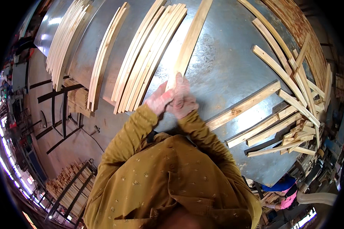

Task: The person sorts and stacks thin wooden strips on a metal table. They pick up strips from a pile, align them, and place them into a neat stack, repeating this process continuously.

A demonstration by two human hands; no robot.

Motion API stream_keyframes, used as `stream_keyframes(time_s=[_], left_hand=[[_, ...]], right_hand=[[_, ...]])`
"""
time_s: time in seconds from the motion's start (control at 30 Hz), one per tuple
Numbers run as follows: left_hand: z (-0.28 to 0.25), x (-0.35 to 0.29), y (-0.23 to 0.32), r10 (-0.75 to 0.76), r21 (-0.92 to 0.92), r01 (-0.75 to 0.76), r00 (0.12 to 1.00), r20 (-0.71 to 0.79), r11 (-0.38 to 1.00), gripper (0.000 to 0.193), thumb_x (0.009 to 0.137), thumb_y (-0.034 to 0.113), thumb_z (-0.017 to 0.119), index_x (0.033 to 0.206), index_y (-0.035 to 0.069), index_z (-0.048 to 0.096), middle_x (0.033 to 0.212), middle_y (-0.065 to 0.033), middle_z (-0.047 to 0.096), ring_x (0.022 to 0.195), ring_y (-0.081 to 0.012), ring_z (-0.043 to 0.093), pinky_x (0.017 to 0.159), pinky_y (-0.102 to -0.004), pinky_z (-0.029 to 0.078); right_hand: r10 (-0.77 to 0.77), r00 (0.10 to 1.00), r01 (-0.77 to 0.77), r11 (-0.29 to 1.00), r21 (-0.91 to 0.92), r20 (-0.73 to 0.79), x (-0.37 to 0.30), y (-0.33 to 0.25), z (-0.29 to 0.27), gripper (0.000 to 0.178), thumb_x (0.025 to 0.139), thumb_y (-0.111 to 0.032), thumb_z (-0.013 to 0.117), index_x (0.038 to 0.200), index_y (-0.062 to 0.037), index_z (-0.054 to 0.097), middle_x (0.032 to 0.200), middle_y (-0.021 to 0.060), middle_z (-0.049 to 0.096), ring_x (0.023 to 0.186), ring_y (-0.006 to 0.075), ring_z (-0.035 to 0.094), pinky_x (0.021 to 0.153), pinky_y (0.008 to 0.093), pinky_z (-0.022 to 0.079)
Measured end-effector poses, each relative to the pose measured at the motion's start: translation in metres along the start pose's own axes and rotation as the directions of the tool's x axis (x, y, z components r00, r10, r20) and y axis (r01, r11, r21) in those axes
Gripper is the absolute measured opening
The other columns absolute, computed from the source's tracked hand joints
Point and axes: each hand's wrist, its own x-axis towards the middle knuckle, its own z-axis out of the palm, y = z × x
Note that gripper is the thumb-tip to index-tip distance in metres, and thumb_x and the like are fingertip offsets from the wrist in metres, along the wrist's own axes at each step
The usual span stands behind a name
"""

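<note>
A long, pale wooden strip [191, 42] runs away from me across the metal table, its near end between my two hands. My left hand [160, 100] is closed at the left side of that end. Against it my right hand [182, 99] is closed too, with its thumb lying along the top face of the wood. The hands touch each other and hide the tip of the strip. Just left of them lies a row of similar wooden strips [153, 57], side by side.
More strips lie in a narrow bundle [107, 53] and a thick bundle [67, 42] farther left. At right, loose wooden pieces [294, 103] cross in a heap on the metal tabletop [218, 57]. A rack of wood [70, 183] stands lower left. A person in pink [288, 196] is at lower right.
</note>
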Motion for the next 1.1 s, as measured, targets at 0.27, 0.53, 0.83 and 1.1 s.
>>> stream_keyframes(time_s=[0.27,0.53,0.83,1.1], left_hand=[[0.013,0.025,0.026,-0.344,-0.570,0.437,0.899,0.271,0.695,0.074,0.083,0.066,0.064,0.122,0.003,0.056,0.097,-0.0142,0.071,0.048,-0.0118,0.052,0.039,-0.0227,0.042],[0.022,0.035,0.111,-0.096,-0.314,0.061,0.991,-0.097,0.947,0.040,0.090,0.030,0.068,0.116,0.002,0.057,0.080,-0.0112,0.066,0.040,-0.0147,0.044,0.034,-0.0257,0.033],[-0.173,0.229,0.261,0.165,0.777,0.615,0.759,-0.630,0.132,0.039,0.098,0.043,0.052,0.114,0.008,0.060,0.100,-0.0164,0.068,0.096,-0.0313,0.065,0.087,-0.0421,0.050],[-0.269,0.260,0.204,0.154,0.698,0.430,0.779,-0.607,0.572,0.039,0.097,0.042,0.052,0.113,0.007,0.060,0.077,-0.0096,0.064,0.069,-0.0239,0.062,0.066,-0.0386,0.051]], right_hand=[[-0.036,0.960,-0.258,0.278,-0.925,-0.278,0.067,0.122,-0.288,0.080,0.090,-0.051,0.057,0.153,-0.0092,0.028,0.153,0.0158,0.039,0.139,0.0342,0.040,0.115,0.0420,0.032],[0.418,0.852,-0.345,-0.007,-0.939,-0.316,0.132,0.126,-0.390,0.078,0.080,-0.045,0.073,0.141,-0.0103,0.040,0.127,0.0142,0.058,0.126,0.0330,0.050,0.107,0.0463,0.037],[0.162,0.987,-0.016,0.068,-0.998,-0.005,0.078,0.128,-0.349,0.076,0.073,-0.037,0.072,0.135,-0.0014,0.045,0.109,0.0151,0.056,0.109,0.0343,0.054,0.112,0.0499,0.033],[0.177,0.983,-0.051,-0.009,-0.999,-0.051,0.055,0.139,-0.340,0.089,0.064,-0.031,0.071,0.138,-0.0007,0.034,0.114,0.0109,0.051,0.121,0.0287,0.045,0.121,0.0483,0.015]])
